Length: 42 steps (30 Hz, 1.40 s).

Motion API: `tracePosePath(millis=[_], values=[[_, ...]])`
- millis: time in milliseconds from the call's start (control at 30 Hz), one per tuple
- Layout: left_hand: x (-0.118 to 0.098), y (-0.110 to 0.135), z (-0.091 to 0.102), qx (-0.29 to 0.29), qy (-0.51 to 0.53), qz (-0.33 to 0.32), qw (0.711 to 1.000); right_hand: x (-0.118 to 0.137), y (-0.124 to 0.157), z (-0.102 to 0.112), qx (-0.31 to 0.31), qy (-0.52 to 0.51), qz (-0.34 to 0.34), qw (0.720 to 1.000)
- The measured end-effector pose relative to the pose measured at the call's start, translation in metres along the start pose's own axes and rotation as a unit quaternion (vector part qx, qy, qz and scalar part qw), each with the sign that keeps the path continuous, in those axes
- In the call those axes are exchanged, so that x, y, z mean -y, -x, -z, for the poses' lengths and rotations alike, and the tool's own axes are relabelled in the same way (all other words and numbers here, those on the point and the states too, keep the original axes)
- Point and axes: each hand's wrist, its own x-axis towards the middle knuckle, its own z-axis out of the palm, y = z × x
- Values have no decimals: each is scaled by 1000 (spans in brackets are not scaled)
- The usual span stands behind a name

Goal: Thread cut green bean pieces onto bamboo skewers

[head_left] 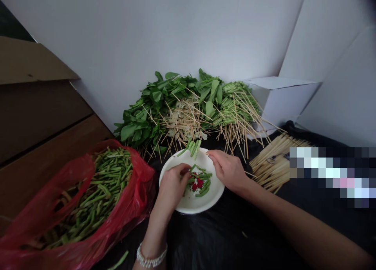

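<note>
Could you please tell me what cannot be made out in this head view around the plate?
Red pieces on the white plate: too small to identify, partly covered by cut green beans.
What the left hand touches: hidden by its own fingers.
Beyond the skewer bundle: hidden by a pixelated patch.
Red plastic bag: lower end cut off by the bottom edge.

Worn on the person's head, the one camera faces forward and down, close over the left hand (172, 187), right hand (226, 170) and plate (192, 203), toward the far wall (147, 35).

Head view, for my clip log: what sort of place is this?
Probably a skewer-prep spot for food: leafy greens on bamboo skewers, bare skewers, and cut long beans in a red plastic bag.
</note>
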Motion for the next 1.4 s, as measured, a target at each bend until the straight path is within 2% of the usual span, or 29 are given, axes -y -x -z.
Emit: tracePosePath(millis=[100, 200, 267, 367, 467, 767, 1233, 1400], values=[[6, -4, 3, -99, 96, 47, 989, -1, 0, 0, -6, -2, 3, 1000], [10, -7, 6, -182, 270, 97, 940, 0, 1, -1, 4, -3, 21, 1000], [11, -9, 8, -195, 393, 126, 890, 1, 2, -1, 20, 0, 42, 999], [8, -10, 10, -180, 520, 155, 821, 3, 3, -2, 46, 16, 65, 997], [5, -10, 11, -168, 565, 164, 791, 5, 4, -2, 58, 29, 67, 996], [4, -11, 10, -166, 583, 167, 778, 4, 5, -3, 63, 35, 77, 994], [1, -8, 9, -156, 562, 166, 795, 6, 4, -1, 65, 43, 79, 994], [-4, -7, 10, -156, 573, 159, 789, 5, 5, -2, 65, 31, 79, 994]])
